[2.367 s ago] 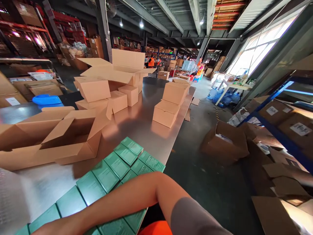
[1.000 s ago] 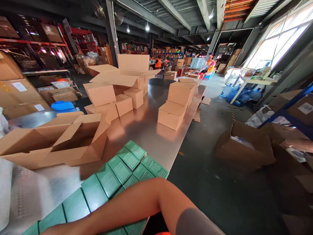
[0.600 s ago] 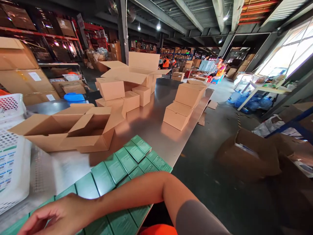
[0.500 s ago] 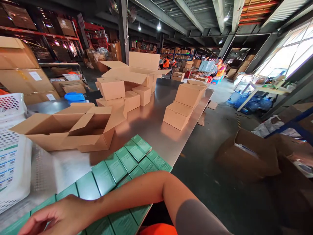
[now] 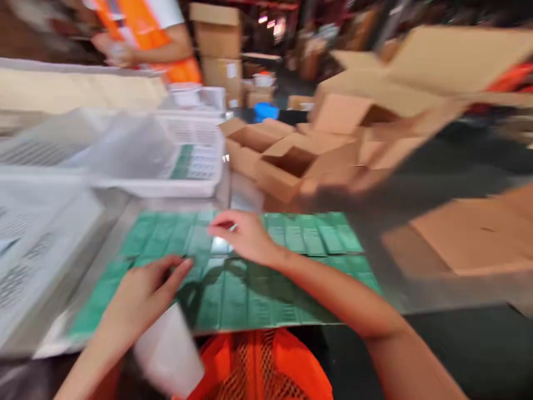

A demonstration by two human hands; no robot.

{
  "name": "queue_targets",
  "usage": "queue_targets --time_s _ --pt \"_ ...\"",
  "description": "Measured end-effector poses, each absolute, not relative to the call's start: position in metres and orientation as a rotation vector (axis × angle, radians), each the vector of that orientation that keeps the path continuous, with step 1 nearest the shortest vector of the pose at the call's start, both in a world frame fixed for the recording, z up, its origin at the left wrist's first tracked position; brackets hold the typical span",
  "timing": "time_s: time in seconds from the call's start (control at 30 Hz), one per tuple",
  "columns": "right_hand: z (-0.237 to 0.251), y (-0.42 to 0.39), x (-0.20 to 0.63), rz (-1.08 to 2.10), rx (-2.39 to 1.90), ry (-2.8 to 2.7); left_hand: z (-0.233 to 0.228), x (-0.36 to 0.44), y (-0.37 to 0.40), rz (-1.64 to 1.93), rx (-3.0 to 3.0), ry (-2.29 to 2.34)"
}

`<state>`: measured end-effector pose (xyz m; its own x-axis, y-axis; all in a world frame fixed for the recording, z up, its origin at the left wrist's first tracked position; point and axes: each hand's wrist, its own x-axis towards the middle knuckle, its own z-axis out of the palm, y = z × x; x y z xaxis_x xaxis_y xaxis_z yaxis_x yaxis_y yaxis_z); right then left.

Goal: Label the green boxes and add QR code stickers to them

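Note:
Two rows of small green boxes (image 5: 260,300) lie side by side on the table before me. Over their left half, my left hand (image 5: 152,286) is curled, thumb and forefinger close together. A white sheet (image 5: 172,353) hangs from under this hand, over the table's front edge; the fingers around it are mostly hidden. My right hand (image 5: 245,236) is above the back row, thumb and forefinger pinched together. Whatever is in that pinch is too small and blurred to name.
White plastic baskets (image 5: 158,189) stand at the left and back left, one holding green boxes with white labels. Open cardboard boxes (image 5: 278,178) sit behind, and another carton (image 5: 470,239) lies at right. A person in an orange vest (image 5: 154,39) stands across the table.
The view has swung left and down onto the green boxes. Both my hands now show; the right one has gone from a loose curl to a pinch.

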<state>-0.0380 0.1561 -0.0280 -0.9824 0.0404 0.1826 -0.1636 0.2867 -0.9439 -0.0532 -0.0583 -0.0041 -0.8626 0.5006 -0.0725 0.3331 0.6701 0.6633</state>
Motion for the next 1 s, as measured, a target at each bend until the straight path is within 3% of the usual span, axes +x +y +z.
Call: queue_targets --time_s 0.1,0.27,0.53,0.7,1.0 --pt "-0.028 0.162 -0.065 1.835 0.173 -2.415 -0.004 -0.063 -0.068 0.714 0.465 2.748" --pt "-0.031 0.157 -0.099 1.931 -0.015 -2.567 -0.006 -0.085 -0.06 0.76 0.36 2.716" --pt "-0.063 0.183 -0.098 1.466 -0.23 -2.831 -0.048 -0.087 -0.018 0.586 0.409 2.667" --pt "-0.08 0.184 -0.096 1.358 -0.204 -2.817 -0.056 -0.094 -0.013 0.494 0.392 2.663" --pt "-0.089 0.182 -0.1 1.195 -0.135 -2.849 -0.052 -0.102 -0.012 0.691 0.285 2.514"
